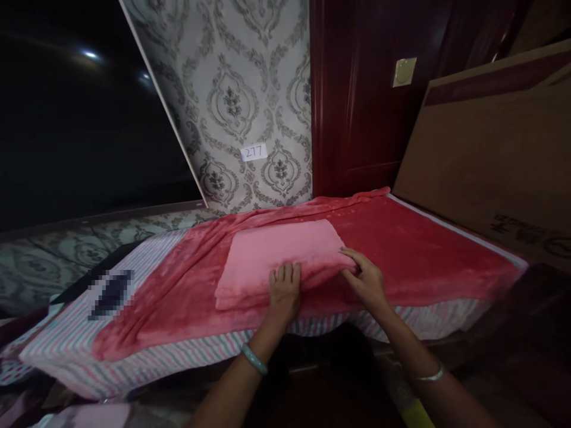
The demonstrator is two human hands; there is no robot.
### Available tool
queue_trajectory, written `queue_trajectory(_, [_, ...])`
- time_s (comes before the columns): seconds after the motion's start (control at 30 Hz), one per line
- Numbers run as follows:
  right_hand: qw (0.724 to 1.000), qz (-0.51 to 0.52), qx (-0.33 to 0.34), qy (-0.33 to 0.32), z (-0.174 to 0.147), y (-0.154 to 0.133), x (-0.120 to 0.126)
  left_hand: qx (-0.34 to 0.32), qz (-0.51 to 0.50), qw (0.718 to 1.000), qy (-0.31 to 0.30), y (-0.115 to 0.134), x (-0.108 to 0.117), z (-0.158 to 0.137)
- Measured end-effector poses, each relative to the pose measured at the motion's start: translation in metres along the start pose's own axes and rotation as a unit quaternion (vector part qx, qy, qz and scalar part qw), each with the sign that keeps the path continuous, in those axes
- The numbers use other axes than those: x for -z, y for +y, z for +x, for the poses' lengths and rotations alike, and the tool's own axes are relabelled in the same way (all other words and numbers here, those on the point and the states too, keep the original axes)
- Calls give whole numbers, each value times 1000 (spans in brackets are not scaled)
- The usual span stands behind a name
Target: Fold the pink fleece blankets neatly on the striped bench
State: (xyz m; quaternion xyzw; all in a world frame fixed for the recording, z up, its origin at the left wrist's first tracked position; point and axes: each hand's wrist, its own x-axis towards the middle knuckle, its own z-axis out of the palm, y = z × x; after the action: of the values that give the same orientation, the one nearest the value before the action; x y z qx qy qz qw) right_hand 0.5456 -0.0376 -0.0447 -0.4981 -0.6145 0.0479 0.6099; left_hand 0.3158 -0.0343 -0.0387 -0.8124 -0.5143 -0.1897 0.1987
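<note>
A folded pink plush cloth, perhaps a towel or small blanket, lies in layers on a spread red blanket. My left hand rests on its front edge, fingers laid out over the top layer and slightly apart. At the right front corner, my right hand pinches the cloth's edge between thumb and fingers and holds that side a little raised. Beneath the red blanket is a striped cover, showing along the front and at the left.
A large dark screen stands at the left, close to the patterned wall. A big cardboard box leans at the right beside a dark red wooden panel. A blurred-out dark object lies on the stripes.
</note>
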Motion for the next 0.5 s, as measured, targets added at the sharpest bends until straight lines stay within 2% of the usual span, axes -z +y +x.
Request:
queue_trajectory(0.17, [998,58,-25,4,-6,3,0,-24,-3,1000,11,-7,20,13])
queue_trajectory(0.27, [988,120,-86,42,-25,4,4,-22,-18,1000,-11,-7,41,23])
queue_trajectory(0.37, [950,214,-214,84,-49,0,9,-21,-44,998,-40,-4,64,32])
queue_trajectory(0.43, [913,262,-306,62,-64,-6,12,-23,-67,996,-58,-1,78,36])
queue_trajectory(0.5, [891,275,-361,18,-72,-13,12,-20,-93,993,-68,1,92,40])
